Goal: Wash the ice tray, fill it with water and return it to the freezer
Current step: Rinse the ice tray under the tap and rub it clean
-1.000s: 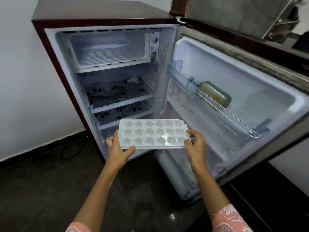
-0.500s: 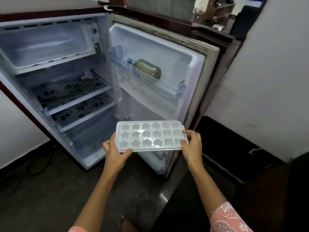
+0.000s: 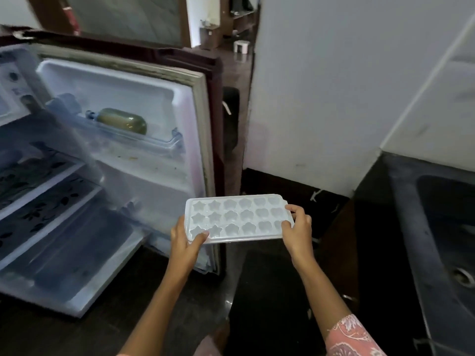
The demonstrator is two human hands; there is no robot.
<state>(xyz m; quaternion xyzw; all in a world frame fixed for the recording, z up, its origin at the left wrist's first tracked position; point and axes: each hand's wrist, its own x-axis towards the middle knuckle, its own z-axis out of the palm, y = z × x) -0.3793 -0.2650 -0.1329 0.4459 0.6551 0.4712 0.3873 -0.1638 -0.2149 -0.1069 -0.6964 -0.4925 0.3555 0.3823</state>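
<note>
The ice tray (image 3: 237, 218) has moved out from in front of the fridge (image 3: 51, 191) cavity and now lies across the outer edge of the open door (image 3: 144, 181). The fridge has shifted to 9 o'clock. A sink (image 3: 447, 227) has entered at 3 o'clock.

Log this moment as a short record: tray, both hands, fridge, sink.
ice tray: white, star-shaped cells facing up, held roughly level
left hand: grips the tray's left end, thumb on top
right hand: grips the tray's right end
fridge door: open, with a bottle lying in its shelf
sink: dark basin at the right, apart from the tray
task stage: tray out of the fridge, washing not yet begun
</note>
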